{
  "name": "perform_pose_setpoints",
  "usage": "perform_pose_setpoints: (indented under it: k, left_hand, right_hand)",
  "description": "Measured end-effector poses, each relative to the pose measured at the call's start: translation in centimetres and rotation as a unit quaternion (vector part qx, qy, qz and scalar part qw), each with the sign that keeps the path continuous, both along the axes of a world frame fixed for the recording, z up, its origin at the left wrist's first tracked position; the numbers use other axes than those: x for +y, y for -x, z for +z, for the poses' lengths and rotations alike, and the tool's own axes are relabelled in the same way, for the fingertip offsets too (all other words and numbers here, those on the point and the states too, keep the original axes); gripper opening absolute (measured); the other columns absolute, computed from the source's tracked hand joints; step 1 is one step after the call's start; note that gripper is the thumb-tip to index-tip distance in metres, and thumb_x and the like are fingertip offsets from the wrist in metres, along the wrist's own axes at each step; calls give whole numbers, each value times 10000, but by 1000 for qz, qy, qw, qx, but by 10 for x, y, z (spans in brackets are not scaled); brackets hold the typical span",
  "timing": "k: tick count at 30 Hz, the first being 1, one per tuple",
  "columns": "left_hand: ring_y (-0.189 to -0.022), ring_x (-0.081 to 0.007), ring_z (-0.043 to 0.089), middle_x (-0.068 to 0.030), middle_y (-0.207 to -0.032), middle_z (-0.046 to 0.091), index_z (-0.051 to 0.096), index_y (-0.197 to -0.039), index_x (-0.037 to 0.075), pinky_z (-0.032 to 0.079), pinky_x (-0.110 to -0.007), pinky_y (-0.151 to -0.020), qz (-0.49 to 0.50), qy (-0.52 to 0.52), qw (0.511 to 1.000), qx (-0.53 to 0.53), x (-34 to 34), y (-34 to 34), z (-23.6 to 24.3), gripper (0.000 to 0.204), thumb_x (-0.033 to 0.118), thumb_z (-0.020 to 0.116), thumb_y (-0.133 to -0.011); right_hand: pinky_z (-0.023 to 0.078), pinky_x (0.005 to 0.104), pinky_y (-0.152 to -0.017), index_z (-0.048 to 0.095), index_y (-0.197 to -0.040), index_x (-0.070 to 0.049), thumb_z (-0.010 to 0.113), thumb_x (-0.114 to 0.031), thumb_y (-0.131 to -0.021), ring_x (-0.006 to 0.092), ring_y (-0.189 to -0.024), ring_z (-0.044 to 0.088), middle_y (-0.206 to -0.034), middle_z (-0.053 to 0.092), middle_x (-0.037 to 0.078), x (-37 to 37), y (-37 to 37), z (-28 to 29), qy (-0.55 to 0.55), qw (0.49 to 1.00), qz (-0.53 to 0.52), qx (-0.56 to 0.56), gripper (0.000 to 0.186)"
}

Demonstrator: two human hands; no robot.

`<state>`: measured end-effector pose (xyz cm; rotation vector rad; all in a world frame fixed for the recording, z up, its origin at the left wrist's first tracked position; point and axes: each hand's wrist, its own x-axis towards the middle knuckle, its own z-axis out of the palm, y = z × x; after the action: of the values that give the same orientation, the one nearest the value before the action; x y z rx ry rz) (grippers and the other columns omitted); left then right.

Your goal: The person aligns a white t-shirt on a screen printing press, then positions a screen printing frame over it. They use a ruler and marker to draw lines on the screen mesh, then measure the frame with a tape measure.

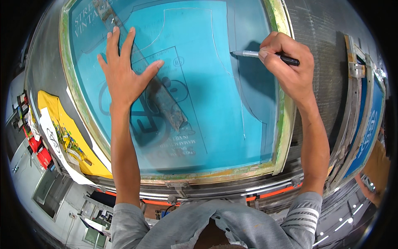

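Note:
A large framed printing screen (207, 137) with blue-green mesh lies flat before me, showing dark and white pattern outlines. My right hand (290, 62) grips a pen (248, 53) with a clear barrel and black end; its tip rests at a dark line on the screen's right part. My left hand (124, 70) lies spread with fingers apart over the left part of the screen. Beneath or beside its fingers runs a worn, stained flat ruler-like strip (168, 106), slanting from the upper left toward the middle. Whether the palm presses on the strip I cannot tell.
A yellow cloth piece (89, 143) with a coloured print and a white sheet (54, 137) lie left of the screen. More framed screens (360, 137) lean at the right. A metal rail (178, 189) runs along the near edge. Part of another person's arm (367, 189) shows far right.

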<state>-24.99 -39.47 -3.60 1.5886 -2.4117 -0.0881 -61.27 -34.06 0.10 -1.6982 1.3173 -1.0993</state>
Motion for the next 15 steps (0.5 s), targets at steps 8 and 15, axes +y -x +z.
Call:
perform_pose_setpoints:
  k: [8, 15]
  left_hand:
    - [-1539, -378, 285, -146, -1648, 339, 498, -1537, 224, 147, -738, -1176, -6, 5, 1000, 3, 0, -1, -1, 965, 642, 823, -730]
    - [-1532, -382, 297, -146, -1643, 347, 500, -1532, 226, 167, -750, -1162, -12, 14, 1000, 0, 0, -3, -3, 946, 643, 815, -743]
  right_hand:
    - [430, 255, -551, 577, -735, -14, 641, 2, -772, 87, -603, 538, -687, 625, 40, 7, 1, 0, 2, 1000, 16, 2, 76]
    - [420, 258, -542, 560, -727, -13, 648, 5, -774, 89, -591, 527, -674, 605, 44, 16, 3, 0, -12, 1000, 25, 3, 101]
